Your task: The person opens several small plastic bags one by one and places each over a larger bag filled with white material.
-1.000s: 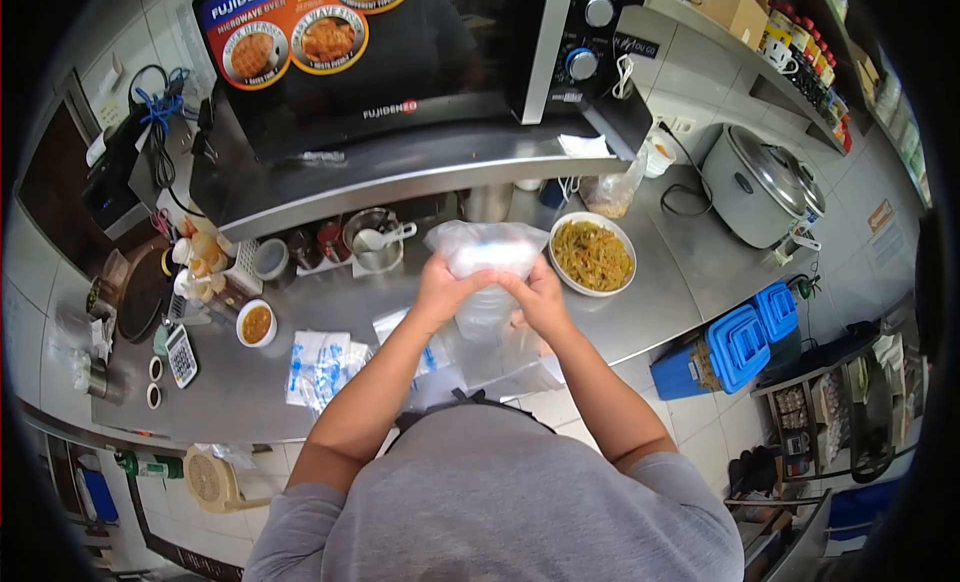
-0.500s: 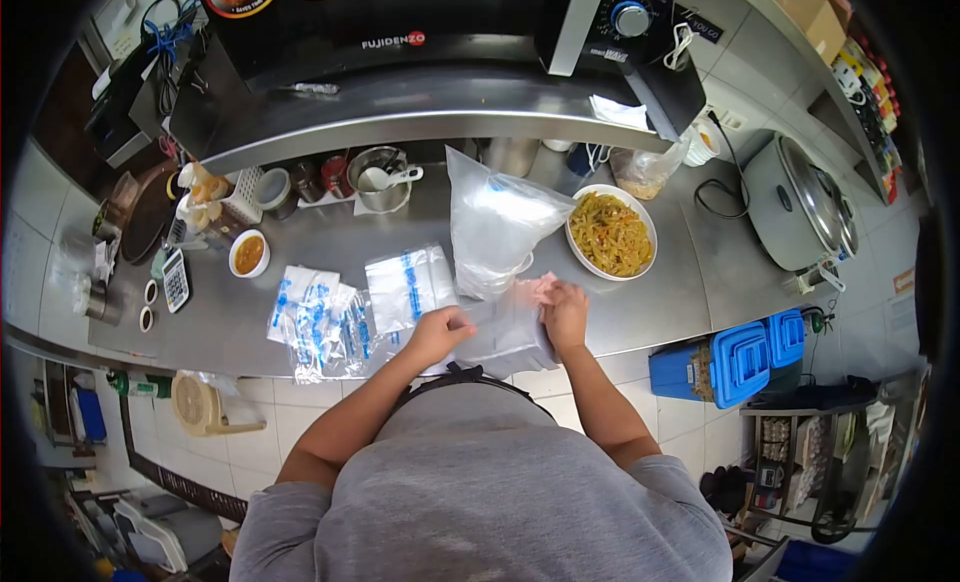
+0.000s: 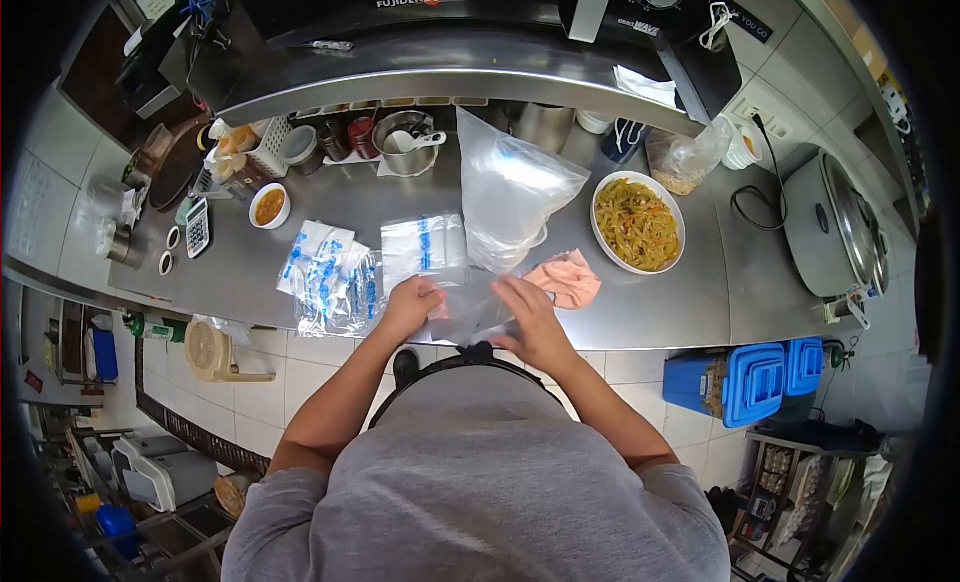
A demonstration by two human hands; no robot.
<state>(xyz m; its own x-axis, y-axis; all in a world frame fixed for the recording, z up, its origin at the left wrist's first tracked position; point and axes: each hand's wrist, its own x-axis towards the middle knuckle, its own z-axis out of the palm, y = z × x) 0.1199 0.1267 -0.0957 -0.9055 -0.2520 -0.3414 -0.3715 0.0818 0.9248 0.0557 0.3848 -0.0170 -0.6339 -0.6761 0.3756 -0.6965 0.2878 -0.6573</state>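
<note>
A silver steel counter [image 3: 680, 320] bears a pointed, translucent plastic bag [image 3: 510, 197]. Right of the bag: an oval white bowl [image 3: 596, 227] of shredded yellow-green food. On the bag's near side, a clear plastic sheet [image 3: 465, 314] is pinched by a curled left hand [image 3: 408, 310]; the half-open right hand [image 3: 535, 322] meets its edge, grip unclear.

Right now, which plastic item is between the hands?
The clear piece, with left hand and right hand at either side. The large bag is beyond it, the packs have blue print, the filled bag is back right.
</note>
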